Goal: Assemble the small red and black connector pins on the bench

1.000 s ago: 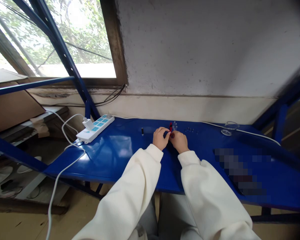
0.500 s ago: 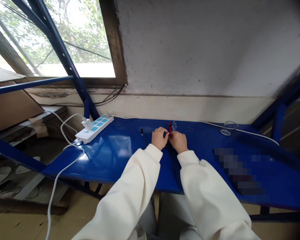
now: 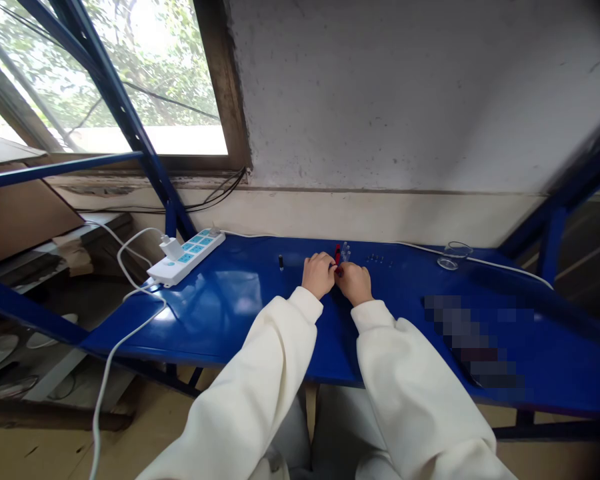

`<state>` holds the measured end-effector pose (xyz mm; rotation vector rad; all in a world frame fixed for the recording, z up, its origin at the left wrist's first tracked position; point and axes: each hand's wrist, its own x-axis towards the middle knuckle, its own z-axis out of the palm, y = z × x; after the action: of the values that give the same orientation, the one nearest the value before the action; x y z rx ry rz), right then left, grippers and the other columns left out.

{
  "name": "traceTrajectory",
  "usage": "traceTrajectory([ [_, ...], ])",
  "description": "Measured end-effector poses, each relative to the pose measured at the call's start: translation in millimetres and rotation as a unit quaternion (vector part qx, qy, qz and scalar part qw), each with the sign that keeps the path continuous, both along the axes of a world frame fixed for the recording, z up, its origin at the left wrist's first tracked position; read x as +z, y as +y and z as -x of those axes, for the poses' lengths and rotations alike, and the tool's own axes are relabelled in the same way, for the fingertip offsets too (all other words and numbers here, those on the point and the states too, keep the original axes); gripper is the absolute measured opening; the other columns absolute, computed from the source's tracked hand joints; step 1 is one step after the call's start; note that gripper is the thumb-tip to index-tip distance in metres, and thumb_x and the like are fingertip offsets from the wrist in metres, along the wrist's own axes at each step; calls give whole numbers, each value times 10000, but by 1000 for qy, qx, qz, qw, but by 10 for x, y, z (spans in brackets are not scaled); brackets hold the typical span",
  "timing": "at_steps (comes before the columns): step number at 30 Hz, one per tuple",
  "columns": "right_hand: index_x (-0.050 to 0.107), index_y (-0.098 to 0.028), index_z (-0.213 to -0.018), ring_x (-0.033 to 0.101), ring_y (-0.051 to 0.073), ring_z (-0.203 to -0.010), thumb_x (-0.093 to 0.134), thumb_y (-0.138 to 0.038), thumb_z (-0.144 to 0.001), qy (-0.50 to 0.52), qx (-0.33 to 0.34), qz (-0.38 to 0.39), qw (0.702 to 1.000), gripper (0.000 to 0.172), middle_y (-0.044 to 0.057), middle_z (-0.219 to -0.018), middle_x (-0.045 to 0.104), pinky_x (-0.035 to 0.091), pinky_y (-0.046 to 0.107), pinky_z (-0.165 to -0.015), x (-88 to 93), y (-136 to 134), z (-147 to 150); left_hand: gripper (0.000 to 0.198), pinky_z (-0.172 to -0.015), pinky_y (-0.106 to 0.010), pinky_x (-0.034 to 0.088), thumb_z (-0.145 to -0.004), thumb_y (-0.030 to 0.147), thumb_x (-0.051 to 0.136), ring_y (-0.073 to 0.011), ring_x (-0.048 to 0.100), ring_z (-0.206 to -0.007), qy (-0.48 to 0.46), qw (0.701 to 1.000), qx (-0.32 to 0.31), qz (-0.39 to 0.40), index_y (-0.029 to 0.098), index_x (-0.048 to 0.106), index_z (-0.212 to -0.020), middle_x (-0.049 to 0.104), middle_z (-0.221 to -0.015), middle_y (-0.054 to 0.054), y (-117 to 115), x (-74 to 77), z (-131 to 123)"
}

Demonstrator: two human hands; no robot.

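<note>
My left hand (image 3: 319, 275) and my right hand (image 3: 354, 283) rest close together on the blue metal shelf (image 3: 230, 307), both with fingers curled. Between their fingertips they pinch a small red part (image 3: 338, 256), too small to name. A few small clear parts (image 3: 346, 251) stand just behind the hands. White sleeves cover both arms.
A white power strip (image 3: 186, 255) with a plugged charger and white cable lies at the shelf's left. A small black piece (image 3: 281, 261) sits left of my hands, a row of tiny dark parts (image 3: 377, 259) to the right, clear round lids (image 3: 453, 257) farther right. Wall behind, window upper left.
Both hands stay together on the red part; the view has shifted slightly, nothing else moved.
</note>
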<state>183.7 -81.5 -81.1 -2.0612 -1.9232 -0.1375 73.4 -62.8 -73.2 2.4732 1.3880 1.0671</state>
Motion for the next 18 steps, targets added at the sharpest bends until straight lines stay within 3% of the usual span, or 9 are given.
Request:
traceTrajectory([
  [8,604,-177,-822,585,157,-773,453,-312,-792,42,14,-19,999,204,56,-842,643,323,245,-645,-12,14,15,51,-770,-358,313,-729,156,560,-212,499,-868,74,997,-25,-6,188,566,-690,601,-809,-52,65,215,87],
  [11,606,-191,-889,581,142,-781,459,-320,-797,64,32,-13,997,216,46,-879,637,336,229,-621,-15,16,19,51,-806,-364,292,-708,147,576,-215,489,-904,109,993,-54,6,185,582,-676,605,-824,-51,203,413,217],
  [15,604,-198,-915,580,131,-769,461,-327,-805,82,39,-3,996,221,38,-891,629,354,219,-598,-14,17,20,18,-842,-376,260,-677,163,604,-236,445,-967,161,986,-39,8,180,604,-671,596,-878,-61,468,685,487],
  [18,608,-202,-900,580,134,-767,460,-323,-806,87,37,6,996,213,35,-889,629,357,219,-582,-8,17,24,26,-850,-380,245,-634,170,639,-244,426,-966,204,978,-31,29,181,615,-630,581,-877,-60,623,766,692],
])
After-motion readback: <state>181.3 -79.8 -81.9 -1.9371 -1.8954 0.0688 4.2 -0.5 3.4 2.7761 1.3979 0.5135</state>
